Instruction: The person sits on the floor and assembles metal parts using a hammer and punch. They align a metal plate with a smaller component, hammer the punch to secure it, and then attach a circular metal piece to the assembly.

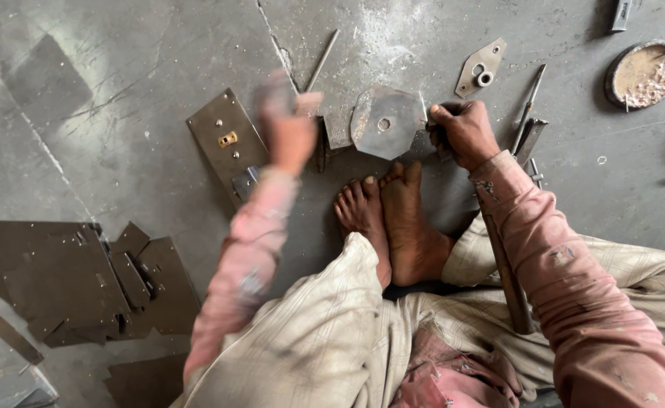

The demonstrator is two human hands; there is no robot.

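Right hand (465, 134) is gripping the edge of an octagonal metal plate (384, 121) lying on the grey concrete floor (120, 136) by bare feet (389, 219); left hand (287, 125) is blurring, finger state indeterminable.

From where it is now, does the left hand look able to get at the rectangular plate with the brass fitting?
Probably yes. The left hand, blurred, is raised right beside the rectangular plate on the floor, and nothing lies between them. What the hand holds is too blurred to tell.
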